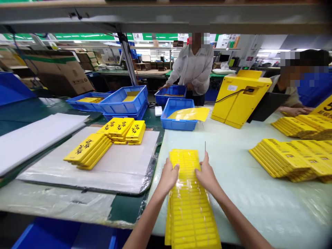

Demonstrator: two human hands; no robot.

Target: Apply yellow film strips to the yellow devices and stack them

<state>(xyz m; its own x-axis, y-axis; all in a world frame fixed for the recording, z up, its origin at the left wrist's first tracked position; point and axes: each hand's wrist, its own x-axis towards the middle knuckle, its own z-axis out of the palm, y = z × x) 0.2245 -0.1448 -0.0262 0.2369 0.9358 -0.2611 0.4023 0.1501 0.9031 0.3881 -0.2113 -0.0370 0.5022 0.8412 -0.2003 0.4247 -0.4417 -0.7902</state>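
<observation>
Pale workbench [259, 207], factory floor: at lower centre of the frame, a person's left hand [168, 176] and right hand [206, 169] grip opposite edges of a long stack of yellow moulded plastic panels [190, 214], a blue plastic crate [178, 122] beyond.

- The camera is worn on the person's head, looking forward and down over the table [261, 207].
- The left hand [168, 177] and right hand [206, 170] sit close, at bottom centre, with forearms entering from the lower edge.
- A shelf bar [166, 17] runs very near across the top.
- Blue crates [177, 116] sit farther off, with a standing co-worker [193, 65] beyond them.
</observation>
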